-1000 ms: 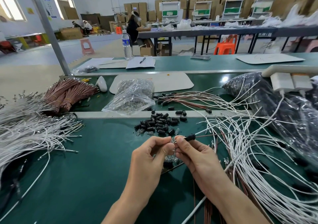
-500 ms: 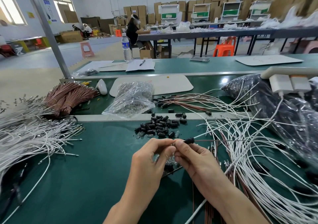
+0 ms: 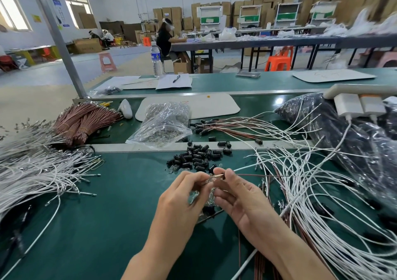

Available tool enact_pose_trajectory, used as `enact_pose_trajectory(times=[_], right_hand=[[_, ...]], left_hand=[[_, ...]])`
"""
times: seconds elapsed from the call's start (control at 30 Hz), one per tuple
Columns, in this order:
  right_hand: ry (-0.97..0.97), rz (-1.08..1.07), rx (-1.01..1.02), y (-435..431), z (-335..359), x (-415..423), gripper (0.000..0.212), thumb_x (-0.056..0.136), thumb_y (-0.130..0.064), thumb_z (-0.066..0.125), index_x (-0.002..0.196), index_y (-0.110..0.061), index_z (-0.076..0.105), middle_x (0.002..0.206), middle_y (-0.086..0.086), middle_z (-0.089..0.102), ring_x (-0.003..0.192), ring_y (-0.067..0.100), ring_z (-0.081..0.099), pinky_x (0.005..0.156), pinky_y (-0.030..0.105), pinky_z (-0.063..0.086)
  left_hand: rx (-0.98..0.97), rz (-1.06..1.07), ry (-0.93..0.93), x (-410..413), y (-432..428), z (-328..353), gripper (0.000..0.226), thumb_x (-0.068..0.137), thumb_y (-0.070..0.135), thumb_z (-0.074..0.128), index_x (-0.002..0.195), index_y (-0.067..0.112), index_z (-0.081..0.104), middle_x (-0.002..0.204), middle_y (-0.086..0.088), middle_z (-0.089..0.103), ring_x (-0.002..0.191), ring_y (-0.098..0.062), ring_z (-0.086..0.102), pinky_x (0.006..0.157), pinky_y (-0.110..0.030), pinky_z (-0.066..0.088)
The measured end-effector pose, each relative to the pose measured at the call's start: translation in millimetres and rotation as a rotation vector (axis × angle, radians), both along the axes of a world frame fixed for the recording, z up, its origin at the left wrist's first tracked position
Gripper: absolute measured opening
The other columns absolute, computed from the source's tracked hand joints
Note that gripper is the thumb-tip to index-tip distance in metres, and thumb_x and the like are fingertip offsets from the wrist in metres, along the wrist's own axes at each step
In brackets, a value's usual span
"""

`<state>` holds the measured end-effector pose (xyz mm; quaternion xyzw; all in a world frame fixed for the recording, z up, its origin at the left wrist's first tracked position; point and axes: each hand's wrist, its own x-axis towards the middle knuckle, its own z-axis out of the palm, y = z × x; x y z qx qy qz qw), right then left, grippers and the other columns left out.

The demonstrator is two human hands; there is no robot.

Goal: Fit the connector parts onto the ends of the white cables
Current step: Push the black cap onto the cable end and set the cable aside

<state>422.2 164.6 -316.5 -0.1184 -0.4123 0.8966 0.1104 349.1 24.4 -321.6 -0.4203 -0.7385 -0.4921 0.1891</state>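
Pinching limp, light cable (image 3: 258,175) near its tip in right hand (image 3: 242,198) grip; nipping tiny, likely slippery connector part (image 3: 211,179) in left hand (image 3: 182,196) grip.

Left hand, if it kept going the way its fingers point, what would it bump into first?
Probably the right hand. The left hand points up and right, toward its fingertips, with a small part between them. Black caps lie beyond; depth is unclear.
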Motion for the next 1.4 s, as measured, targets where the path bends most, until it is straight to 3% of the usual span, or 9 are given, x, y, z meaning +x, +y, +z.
enact_pose_trajectory(times=[0.13,0.4,0.67,0.87,1.13,1.4], right_hand=[[0.013,-0.08,-0.024,2.7,1.3,1.0,0.03,0.09,-0.03,0.062,0.103,-0.009,0.079,0.096,0.016,0.075,0.075,0.017,0.072,0.064,0.024,0.06],[0.041,-0.001,0.037,-5.1,0.2,1.4,0.032,0.091,-0.028,0.062,0.112,-0.008,0.076,0.104,0.019,0.074,0.087,0.02,0.072,0.073,0.026,0.059],[0.043,-0.015,0.094,-6.6,-2.4,1.5,0.036,0.088,-0.037,0.067,0.111,-0.011,0.077,0.089,0.012,0.075,0.086,0.018,0.072,0.075,0.023,0.057],[0.045,-0.008,0.087,-9.7,-4.4,0.8,0.034,0.087,-0.034,0.068,0.109,-0.01,0.078,0.096,0.015,0.076,0.088,0.019,0.073,0.074,0.022,0.057],[0.045,-0.048,0.017,-2.4,-2.6,0.0,0.033,0.08,-0.029,0.071,0.103,-0.008,0.079,0.1,0.015,0.076,0.083,0.015,0.073,0.071,0.02,0.058],[0.016,-0.074,0.029,-1.0,-4.4,-1.3,0.036,0.067,-0.028,0.081,0.097,-0.009,0.081,0.085,0.01,0.075,0.073,0.012,0.071,0.066,0.017,0.057]], left_hand=[[0.024,0.011,-0.012,-0.7,0.6,1.5,0.012,0.093,0.029,0.067,0.101,0.036,0.062,0.094,0.025,0.06,0.088,0.002,0.063,0.079,-0.005,0.042],[0.059,-0.027,-0.078,0.6,2.6,-2.3,0.016,0.092,0.026,0.069,0.102,0.038,0.065,0.094,0.022,0.065,0.088,-0.002,0.066,0.078,-0.006,0.044],[0.11,-0.073,-0.206,-0.5,4.1,-6.5,0.016,0.083,0.023,0.073,0.099,0.024,0.074,0.092,0.016,0.071,0.088,-0.006,0.07,0.078,-0.013,0.051],[0.132,-0.058,-0.209,0.8,1.5,-3.2,0.022,0.083,0.023,0.072,0.099,0.039,0.069,0.094,0.021,0.072,0.087,-0.002,0.071,0.076,-0.009,0.05],[0.047,-0.075,-0.183,2.3,4.2,-3.4,0.017,0.088,0.025,0.071,0.105,0.026,0.072,0.095,0.019,0.072,0.089,-0.002,0.071,0.079,-0.014,0.053],[0.058,-0.098,-0.258,3.7,3.9,-3.9,0.027,0.089,0.014,0.074,0.099,0.037,0.066,0.09,0.022,0.074,0.083,-0.002,0.073,0.077,-0.014,0.055]])
